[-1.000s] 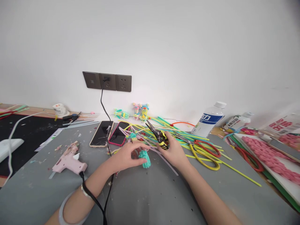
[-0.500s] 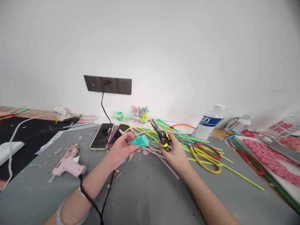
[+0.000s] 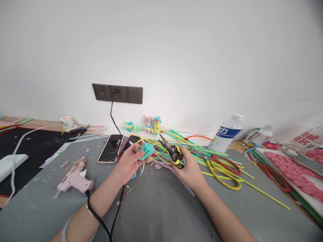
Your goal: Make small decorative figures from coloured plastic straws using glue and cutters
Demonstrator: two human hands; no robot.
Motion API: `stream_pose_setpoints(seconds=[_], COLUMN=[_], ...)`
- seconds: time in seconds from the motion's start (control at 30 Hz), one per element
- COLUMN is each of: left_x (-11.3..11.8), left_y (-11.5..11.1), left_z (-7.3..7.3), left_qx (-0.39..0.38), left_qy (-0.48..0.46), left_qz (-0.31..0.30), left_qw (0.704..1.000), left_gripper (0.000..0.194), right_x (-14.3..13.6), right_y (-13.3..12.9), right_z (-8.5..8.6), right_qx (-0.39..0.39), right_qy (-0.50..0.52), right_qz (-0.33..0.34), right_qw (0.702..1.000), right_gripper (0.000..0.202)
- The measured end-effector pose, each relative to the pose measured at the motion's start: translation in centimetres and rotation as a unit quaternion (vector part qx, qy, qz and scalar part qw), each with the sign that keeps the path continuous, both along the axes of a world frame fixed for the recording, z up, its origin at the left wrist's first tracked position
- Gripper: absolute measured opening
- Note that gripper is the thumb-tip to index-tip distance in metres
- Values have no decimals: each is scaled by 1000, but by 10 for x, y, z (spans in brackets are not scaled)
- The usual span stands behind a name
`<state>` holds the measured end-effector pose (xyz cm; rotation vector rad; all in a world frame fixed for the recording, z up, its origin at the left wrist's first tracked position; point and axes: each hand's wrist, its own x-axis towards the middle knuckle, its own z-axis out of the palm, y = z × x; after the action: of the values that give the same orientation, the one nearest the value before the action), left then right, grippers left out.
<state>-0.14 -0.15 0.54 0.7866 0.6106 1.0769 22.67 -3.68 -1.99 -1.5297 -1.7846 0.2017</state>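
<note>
a teal bundle of fuzzy, tightly packed stems is pinched between the thumb and fingers of the left hand, its blunt, tufted end turned toward two o'clock. at three o'clock from it, slim pliers with dark metal jaws and smooth yellow-and-black grips are clasped by the right hand. the jaws are spread in a narrow v and pointed toward ten o'clock, apart from the bundle. the two hands are held apart from each other.

behind the pliers, soft, thin stems in yellow, green and lilac are strewn in a loose heap, and scissors with rounded red and yellow loops are laid on them. at nine o'clock from the bundle, a flat glossy phone is seen; between eight and nine, a pale pink plastic glue gun is laid on the smooth grey mat, its nozzle end crusted with lumpy residue. at twelve, small fuzzy figures are placed against the wall. near three, farther off, a smooth white bottle with a blue band is stood.
</note>
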Motion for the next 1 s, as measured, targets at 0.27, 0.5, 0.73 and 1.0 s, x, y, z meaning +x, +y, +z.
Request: stream_pose_setpoints(seconds=[0.27,0.5,0.73,1.0], left_x=[1,2,2,3], left_y=[1,1,-1,1], left_z=[-1,0,0,-4], left_qx=[14,32,36,39], left_qy=[6,11,13,27], left_qz=[13,27,37,55], left_qw=[1000,999,999,997], left_gripper=[52,51,52,54], right_x=[-1,-2,1,-4], right_y=[-1,-2,-4,-6], right_z=[-4,-1,4,6], right_qx=[6,21,14,27], right_qy=[-54,-114,-147,-171], right_qz=[24,42,41,33], right_qw=[998,992,988,984], right_gripper=[37,34,32,32])
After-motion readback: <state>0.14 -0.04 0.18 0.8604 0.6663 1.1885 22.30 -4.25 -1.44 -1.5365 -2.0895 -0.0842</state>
